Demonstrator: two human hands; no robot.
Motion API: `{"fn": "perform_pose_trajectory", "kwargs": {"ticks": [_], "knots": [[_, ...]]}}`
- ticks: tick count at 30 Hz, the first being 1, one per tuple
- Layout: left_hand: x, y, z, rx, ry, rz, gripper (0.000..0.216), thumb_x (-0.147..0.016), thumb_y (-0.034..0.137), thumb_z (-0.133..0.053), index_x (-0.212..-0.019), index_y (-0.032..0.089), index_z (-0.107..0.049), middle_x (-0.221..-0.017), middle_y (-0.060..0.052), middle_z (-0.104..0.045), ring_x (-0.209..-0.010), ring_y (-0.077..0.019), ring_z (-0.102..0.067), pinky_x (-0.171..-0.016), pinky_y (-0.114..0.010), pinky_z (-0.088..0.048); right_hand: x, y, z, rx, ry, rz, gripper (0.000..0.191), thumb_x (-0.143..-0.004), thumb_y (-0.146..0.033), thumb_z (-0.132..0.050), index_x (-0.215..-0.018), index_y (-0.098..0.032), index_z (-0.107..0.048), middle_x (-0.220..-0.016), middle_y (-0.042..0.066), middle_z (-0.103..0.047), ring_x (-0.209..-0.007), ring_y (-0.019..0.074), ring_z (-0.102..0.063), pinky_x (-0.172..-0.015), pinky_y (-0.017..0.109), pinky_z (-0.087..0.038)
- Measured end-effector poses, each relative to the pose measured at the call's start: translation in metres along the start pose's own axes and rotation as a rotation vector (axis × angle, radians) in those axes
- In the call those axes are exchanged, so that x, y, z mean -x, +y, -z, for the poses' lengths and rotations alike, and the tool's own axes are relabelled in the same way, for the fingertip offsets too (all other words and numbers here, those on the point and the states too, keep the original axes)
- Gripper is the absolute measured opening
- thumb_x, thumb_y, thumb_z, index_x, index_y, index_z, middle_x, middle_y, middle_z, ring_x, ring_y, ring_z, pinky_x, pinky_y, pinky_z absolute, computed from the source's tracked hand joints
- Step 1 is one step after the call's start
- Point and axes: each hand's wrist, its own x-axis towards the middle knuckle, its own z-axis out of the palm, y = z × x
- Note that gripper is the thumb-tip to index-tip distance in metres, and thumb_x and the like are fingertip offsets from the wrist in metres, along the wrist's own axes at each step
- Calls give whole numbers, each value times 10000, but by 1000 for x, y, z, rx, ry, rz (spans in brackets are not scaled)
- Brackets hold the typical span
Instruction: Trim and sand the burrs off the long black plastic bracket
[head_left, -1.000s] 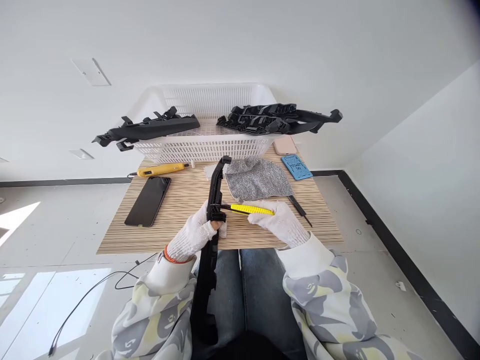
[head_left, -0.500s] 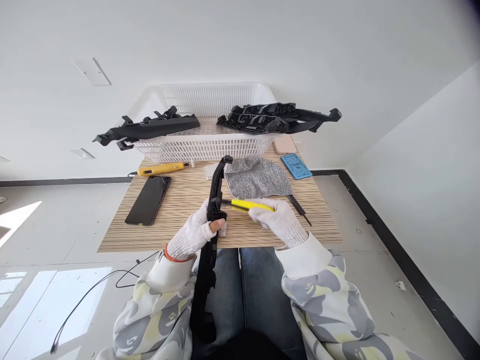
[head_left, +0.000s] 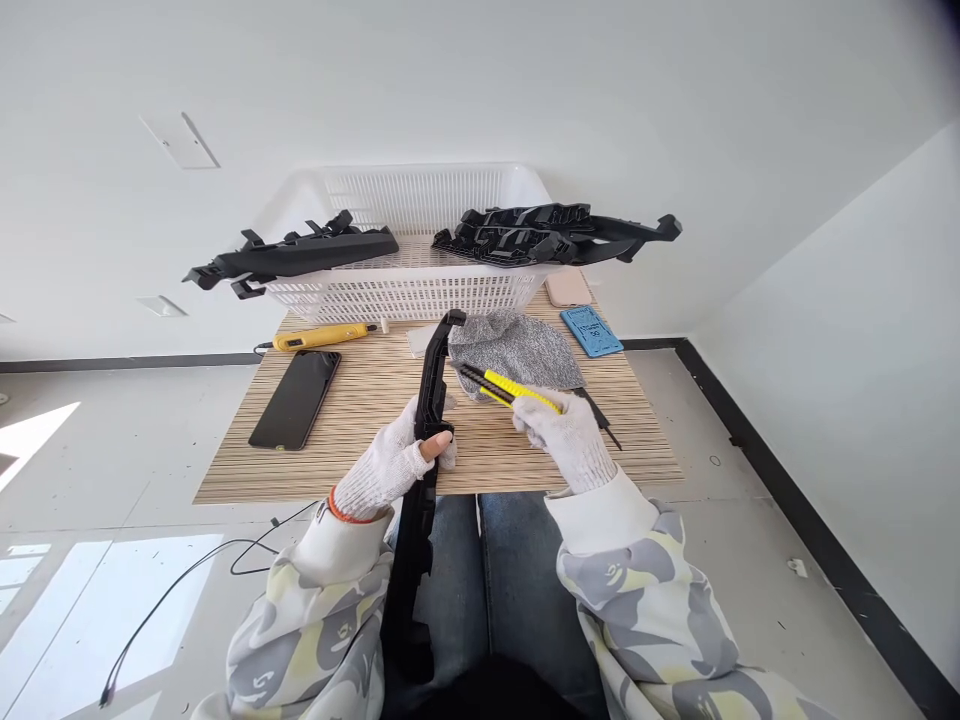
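My left hand point(head_left: 396, 452), in a white knit glove with the thumb tip bare, is wrapped round a long black plastic part point(head_left: 412, 540). That part stretches from above the table down over my lap. My right hand point(head_left: 559, 428), gloved too, grips a yellow and black utility knife point(head_left: 504, 388). The knife's dark front end points up and left, apart from the black part. Behind the knife lies a grey cloth point(head_left: 517, 355) on the table. A thin dark tool point(head_left: 600, 418) pokes out beside it, partly hidden by my right hand.
A white basket point(head_left: 405, 295) at the table's back holds several black plastic parts point(head_left: 525, 235) that overhang its rim. A black phone point(head_left: 296, 400) and a yellow corded tool point(head_left: 322, 337) lie on the left. On the right are a blue packet point(head_left: 592, 331) and a pink object point(head_left: 568, 288).
My right hand has drawn the knife back from the black part and tilted its front end upward. My left hand holds the part in nearly the same place.
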Motion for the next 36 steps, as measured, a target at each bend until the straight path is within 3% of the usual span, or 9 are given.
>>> {"fn": "perform_pose_trajectory", "kwargs": {"ticks": [9, 13, 17, 20, 23, 27, 30, 33, 36], "knots": [[2, 2, 0, -24, 29, 15, 601, -916, 637, -617, -1308, 185, -568, -725, -5, -736, -651, -183, -618, -646, -308, -492, 3, -2, 1, 45, -94, -43, 459, -613, -504, -849, -879, -133, -808, -561, -21, -594, -465, 77, -380, -428, 239, -285], [0, 0, 0, -8, 12, 8, 674, -916, 662, -611, -1382, 179, -541, -738, -8, -737, -665, -192, -630, -648, -309, -499, 1, 0, 0, -46, 75, -11, 482, -638, -541, -824, -902, -138, -797, -577, -14, -610, -453, 73, -377, -416, 233, -281], [0, 1, 0, -12, 5, 1, 624, -924, 665, -595, -1314, 180, -568, -737, -7, -731, -626, -179, -606, -627, -305, -493, 0, 0, 0, 26, -61, -78, 464, -593, -489, -866, -889, -138, -804, -543, -19, -601, -441, 71, -373, -406, 226, -278], [0, 2, 0, -3, 13, 7, 610, -925, 634, -611, -1332, 183, -555, -745, -10, -736, -670, -188, -638, -644, -303, -498, 1, -1, -1, -55, 36, -24, 452, -614, -542, -830, -834, -150, -785, -555, -17, -604, -445, 68, -381, -406, 221, -287], [0, 2, 0, -8, 15, 1, 591, -923, 643, -606, -1294, 185, -564, -742, -11, -739, -664, -189, -635, -647, -310, -499, 1, -1, -2, 16, -69, -78, 433, -601, -504, -855, -827, -139, -790, -546, -7, -616, -432, 68, -391, -399, 220, -294], [-3, 1, -1, -40, 25, 5, 580, -925, 646, -608, -1285, 194, -559, -758, -6, -748, -707, -201, -664, -682, -317, -513, 0, 2, -4, -91, 85, -25, 497, -649, -556, -830, -912, -136, -806, -558, -14, -617, -427, 62, -379, -401, 217, -286], [-3, 1, -2, -40, 7, -23, 580, -926, 651, -591, -1268, 182, -577, -724, -1, -732, -688, -199, -655, -677, -316, -511, -1, 3, -6, -32, -77, -71, 478, -618, -538, -860, -855, -127, -808, -532, -7, -608, -419, 66, -378, -392, 222, -278], [-3, 2, -2, -33, 19, 4, 559, -929, 648, -590, -1244, 187, -594, -740, 0, -732, -674, -190, -643, -662, -310, -505, -1, 1, -8, -79, 31, -50, 498, -634, -560, -823, -883, -128, -812, -541, -12, -607, -420, 63, -373, -389, 216, -265], [-3, 0, -2, -26, 26, 14, 533, -923, 675, -590, -1144, 190, -620, -727, -1, -724, -676, -191, -640, -660, -312, -506, 0, -2, -10, -38, -21, -80, 533, -593, -542, -852, -912, -115, -821, -526, -14, -604, -415, 66, -381, -386, 214, -267]]}}
